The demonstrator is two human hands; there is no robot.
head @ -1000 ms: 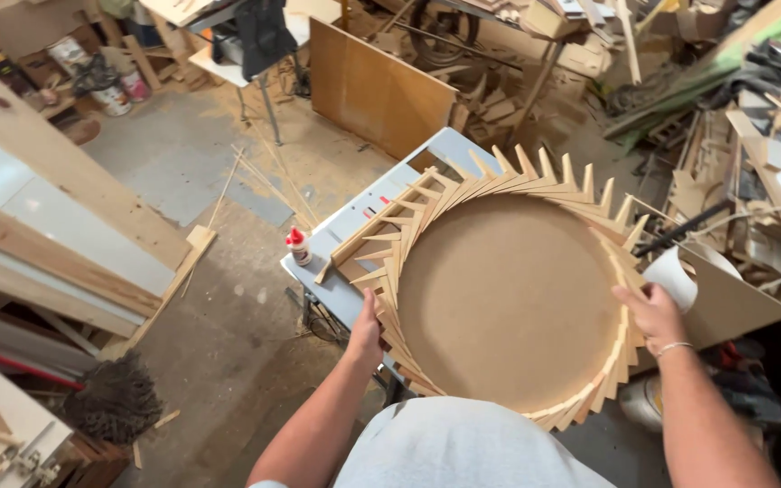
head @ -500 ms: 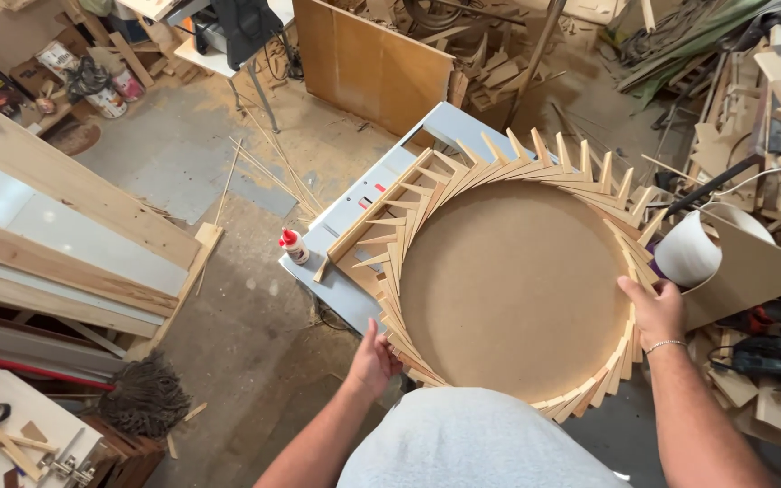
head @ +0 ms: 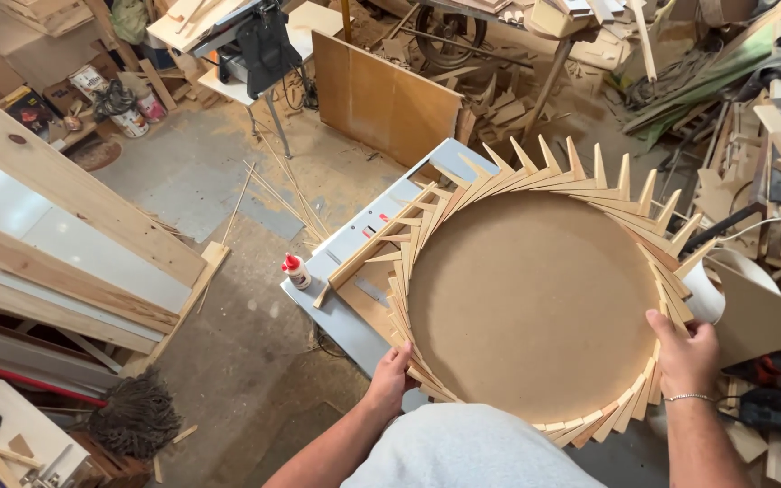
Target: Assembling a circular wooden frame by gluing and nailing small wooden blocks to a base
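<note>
A large round brown board [head: 535,303] lies on a grey work table [head: 341,321], ringed by several overlapping wooden slats [head: 462,194] whose pointed ends stick out like rays. My left hand [head: 392,375] grips the ring's near left edge. My right hand [head: 687,352] grips its right edge, with a thin bracelet at the wrist. A small glue bottle [head: 295,271] with a red cap stands on the table's left corner, apart from both hands.
A white roll [head: 711,285] sits just right of the ring. Planks [head: 74,244] lean at the left, a mop head [head: 133,416] lies on the floor, a brown panel [head: 381,99] stands behind the table. Scrap wood piles fill the right side.
The view has tilted so the ring sits lower and nearer the middle. Both hands keep their hold on the ring's edges, and the ring seems slightly turned.
</note>
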